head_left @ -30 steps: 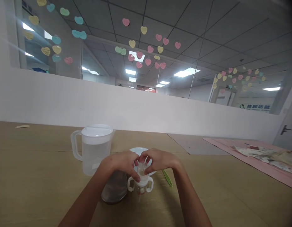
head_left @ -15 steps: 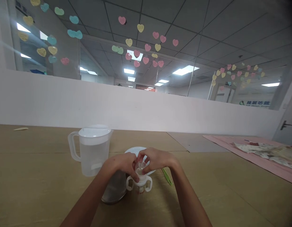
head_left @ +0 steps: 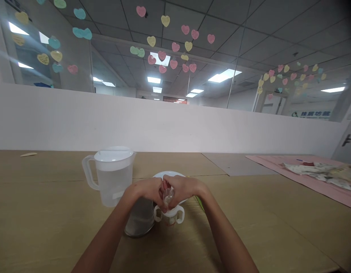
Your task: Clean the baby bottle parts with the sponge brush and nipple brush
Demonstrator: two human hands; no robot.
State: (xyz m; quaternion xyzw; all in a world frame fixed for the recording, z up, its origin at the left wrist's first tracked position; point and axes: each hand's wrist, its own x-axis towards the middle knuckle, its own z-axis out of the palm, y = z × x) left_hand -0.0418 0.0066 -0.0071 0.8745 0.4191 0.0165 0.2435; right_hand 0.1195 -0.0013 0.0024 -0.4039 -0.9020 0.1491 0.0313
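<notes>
Lidded pitcher (head_left: 114, 185) | metal can (head_left: 139, 221) | our left hand (head_left: 149, 189): fingers curled in, we pinch the clear top (head_left: 168, 194) of the two-handled bottle (head_left: 170, 218), upright before the white plate (head_left: 169, 173) | our right hand (head_left: 183, 189): likewise pinching that top | green utensil (head_left: 200, 204), partly hidden

Clock centred on the two-handled cup (head_left: 170, 219), person at six. On the table (head_left: 249, 227): container (head_left: 139, 220) at nine, just beside the cup; pitcher (head_left: 114, 185) at ten, behind the container; plate (head_left: 169, 173) at twelve, behind the cup. I see a mat (head_left: 272, 160) well apart at two, pile (head_left: 320, 172) on it; wall (head_left: 175, 127) beyond, at twelve.
</notes>
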